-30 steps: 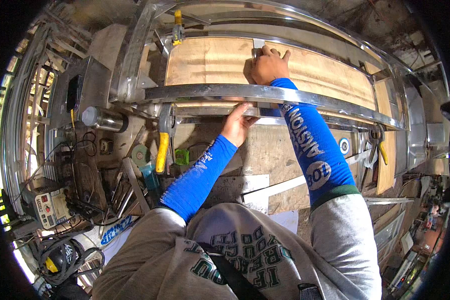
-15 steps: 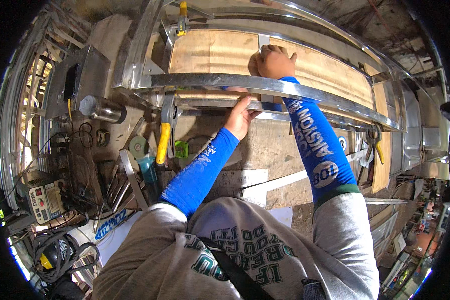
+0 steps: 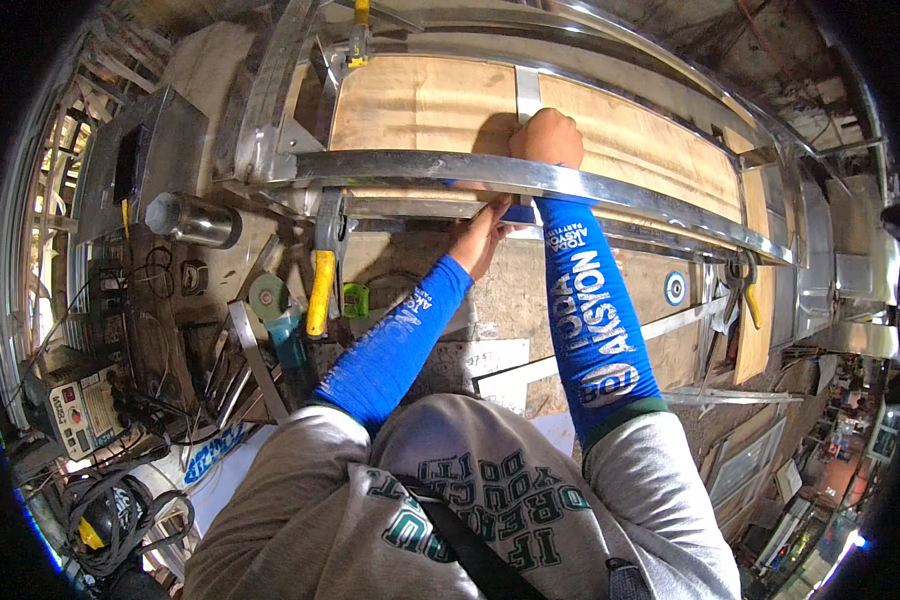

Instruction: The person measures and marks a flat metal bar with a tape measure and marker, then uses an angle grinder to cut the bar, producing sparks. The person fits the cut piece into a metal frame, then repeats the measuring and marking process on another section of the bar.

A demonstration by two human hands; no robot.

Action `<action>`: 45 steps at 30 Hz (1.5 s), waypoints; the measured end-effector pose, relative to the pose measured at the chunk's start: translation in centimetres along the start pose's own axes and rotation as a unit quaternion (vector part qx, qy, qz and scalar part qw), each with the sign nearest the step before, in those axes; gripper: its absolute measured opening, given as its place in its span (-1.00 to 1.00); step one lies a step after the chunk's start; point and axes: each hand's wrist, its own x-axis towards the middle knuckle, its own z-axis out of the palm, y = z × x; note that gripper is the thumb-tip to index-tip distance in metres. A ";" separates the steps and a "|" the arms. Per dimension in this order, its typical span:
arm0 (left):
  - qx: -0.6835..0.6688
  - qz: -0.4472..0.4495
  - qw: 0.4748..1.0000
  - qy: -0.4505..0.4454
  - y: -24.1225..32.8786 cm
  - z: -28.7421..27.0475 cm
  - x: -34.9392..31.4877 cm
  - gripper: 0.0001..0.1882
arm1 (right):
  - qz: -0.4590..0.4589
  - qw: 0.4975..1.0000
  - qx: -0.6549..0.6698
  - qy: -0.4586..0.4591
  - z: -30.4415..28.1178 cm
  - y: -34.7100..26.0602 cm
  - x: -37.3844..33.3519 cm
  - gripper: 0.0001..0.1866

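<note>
A long frame of shiny metal tubes lies across the bench, with a plywood panel inside it. A flat metal strip crosses the panel. My right hand reaches over the front tube and is curled, knuckles up, at the strip; its fingertips are hidden beneath it. Lower and to the left, my left hand grips the lower front rail, thumb on top and fingers partly hidden under it. Yellow-handled clamps sit at the frame's left end and right end.
At left stand a metal box, a steel tumbler and a welding machine with cables. An angle grinder and a green tape measure lie near my left forearm. A metal angle piece lies between my arms.
My right hand has come slightly nearer along the strip, its fingers now curled instead of spread. The left hand stays at the lower rail. The whole view has shifted a little.
</note>
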 end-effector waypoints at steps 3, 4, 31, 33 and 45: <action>0.039 -0.021 0.999 -0.004 0.3 0.2 -0.1 -0.51 | 0.006 1.000 0.010 -0.021 0.1 -0.2 0.8 -0.74; 0.042 -0.014 0.999 -0.006 0.3 -0.1 0.1 -0.51 | 0.003 0.999 0.016 -0.027 0.0 -0.6 1.0 -0.74; 0.562 0.038 0.826 -0.038 11.1 7.3 -6.4 -0.83 | 0.009 0.994 -0.071 0.082 3.1 -0.4 -1.4 -0.78; 0.667 0.222 0.710 0.040 12.2 8.4 -3.7 -0.82 | -0.025 0.987 -0.148 0.053 3.6 0.4 -1.3 -0.78; 0.768 0.064 0.614 0.169 13.7 12.6 14.0 -0.47 | 0.029 0.997 -0.058 0.046 3.0 -1.0 -2.0 -0.77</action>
